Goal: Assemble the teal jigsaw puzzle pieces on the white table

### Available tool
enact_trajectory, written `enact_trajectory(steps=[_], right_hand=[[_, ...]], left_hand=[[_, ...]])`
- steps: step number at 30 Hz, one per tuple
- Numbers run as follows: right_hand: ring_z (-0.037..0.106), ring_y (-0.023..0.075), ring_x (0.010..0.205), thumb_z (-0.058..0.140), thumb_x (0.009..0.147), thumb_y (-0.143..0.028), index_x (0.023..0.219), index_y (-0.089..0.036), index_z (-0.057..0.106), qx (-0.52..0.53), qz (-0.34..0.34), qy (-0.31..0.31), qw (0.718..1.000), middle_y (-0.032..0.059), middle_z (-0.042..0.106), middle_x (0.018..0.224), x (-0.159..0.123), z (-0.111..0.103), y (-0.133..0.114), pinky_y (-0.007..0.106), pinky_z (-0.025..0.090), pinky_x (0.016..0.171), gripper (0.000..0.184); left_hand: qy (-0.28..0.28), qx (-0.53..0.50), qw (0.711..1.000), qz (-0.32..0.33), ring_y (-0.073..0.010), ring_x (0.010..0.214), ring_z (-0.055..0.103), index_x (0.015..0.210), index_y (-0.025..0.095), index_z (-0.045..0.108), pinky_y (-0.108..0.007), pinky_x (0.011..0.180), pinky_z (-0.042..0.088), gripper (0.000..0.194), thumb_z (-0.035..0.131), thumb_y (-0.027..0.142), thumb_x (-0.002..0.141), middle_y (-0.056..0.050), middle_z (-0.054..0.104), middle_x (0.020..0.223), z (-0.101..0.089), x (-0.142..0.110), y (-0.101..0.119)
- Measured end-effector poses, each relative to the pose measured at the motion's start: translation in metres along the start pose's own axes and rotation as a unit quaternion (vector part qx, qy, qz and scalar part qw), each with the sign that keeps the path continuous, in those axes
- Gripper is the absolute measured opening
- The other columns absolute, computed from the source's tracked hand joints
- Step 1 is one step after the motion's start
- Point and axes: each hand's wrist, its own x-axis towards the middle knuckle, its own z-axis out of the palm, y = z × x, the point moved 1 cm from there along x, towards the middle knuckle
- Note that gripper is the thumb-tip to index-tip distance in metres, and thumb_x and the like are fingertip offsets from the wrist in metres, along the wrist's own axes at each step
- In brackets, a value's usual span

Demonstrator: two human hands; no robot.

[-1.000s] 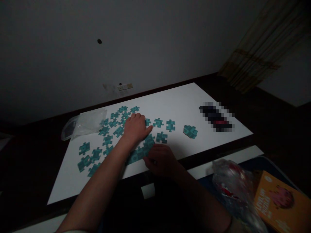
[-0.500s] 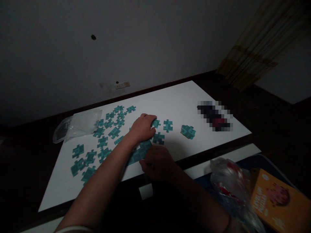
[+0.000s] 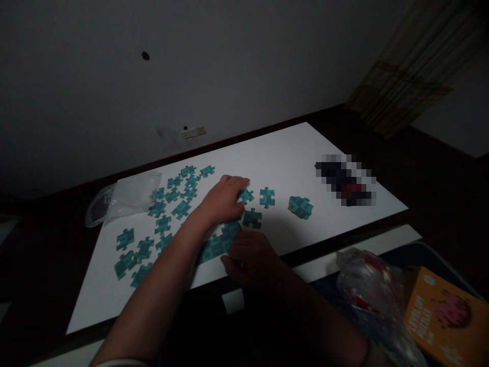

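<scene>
Teal jigsaw pieces lie on a white tabletop. My left hand reaches over them, fingers stretched to the right and thumb apart. Its fingertips are beside or on a loose jigsaw piece; contact is unclear. Close to the near table edge, my right hand is curled at the right end of a joined puzzle section, its fingers and thumb around that end. The hand and left forearm hide part of the section. Another loose piece lies between the two hands, with one more farther right.
Several loose pieces spread over the left side, near a clear plastic bag. A small stack of pieces sits to the right, before a pixelated dark object. An orange puzzle box and crinkled plastic are at lower right.
The view has shifted slightly, so the table's right side sits farther right. Both hands keep nearly the same places over the pieces; no piece has clearly moved.
</scene>
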Motion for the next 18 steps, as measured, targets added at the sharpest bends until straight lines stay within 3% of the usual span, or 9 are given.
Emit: enact_trajectory(steps=[2,4,12,14,18], right_hand=[[0.056,0.0169,0.06,0.067,0.105,-0.022,0.073,-0.028,0.046,0.005,0.003,0.001,1.0,-0.0048,0.062,0.065,0.0,0.0,0.0,0.036,0.039,0.06,0.039],[0.055,0.0169,0.059,0.067,0.105,-0.022,0.073,-0.029,0.045,0.01,0.003,0.008,1.0,-0.0048,0.061,0.065,0.0,-0.001,0.0,0.036,0.038,0.058,0.039],[0.054,0.0175,0.058,0.069,0.104,-0.022,0.073,-0.029,0.044,0.015,0.01,-0.007,1.0,-0.005,0.058,0.063,-0.002,0.001,0.001,0.038,0.037,0.056,0.04],[0.054,0.0177,0.058,0.069,0.104,-0.022,0.073,-0.029,0.044,0.022,0.011,-0.006,1.0,-0.0048,0.058,0.063,-0.002,0.001,0.0,0.039,0.038,0.056,0.04],[0.055,0.0179,0.057,0.069,0.105,-0.021,0.073,-0.029,0.044,0.032,0.018,-0.014,0.999,-0.0049,0.058,0.063,0.0,0.0,-0.002,0.039,0.04,0.055,0.042]], left_hand=[[-0.025,-0.027,0.999,0.007,-0.038,0.165,0.055,0.175,0.03,0.06,-0.057,0.138,0.053,0.095,0.075,0.007,0.084,-0.011,0.068,0.174,0.001,0.0,-0.001],[-0.031,-0.036,0.999,-0.004,-0.0385,0.163,0.057,0.175,0.033,0.06,-0.058,0.135,0.056,0.096,0.075,0.006,0.084,-0.011,0.071,0.17,0.002,0.001,-0.003],[-0.004,-0.01,0.999,-0.043,-0.0394,0.143,0.067,0.169,0.029,0.064,-0.056,0.12,0.061,0.07,0.081,0.037,0.102,-0.012,0.084,0.132,0.006,0.004,-0.009],[-0.001,-0.001,0.999,-0.051,-0.0399,0.144,0.067,0.17,0.028,0.063,-0.056,0.12,0.06,0.07,0.082,0.039,0.103,-0.013,0.084,0.136,0.005,0.002,-0.009],[0.008,0.011,0.998,-0.057,-0.0409,0.154,0.063,0.175,0.026,0.056,-0.057,0.129,0.055,0.083,0.087,0.041,0.1,-0.016,0.073,0.166,0.0,-0.005,-0.014]])
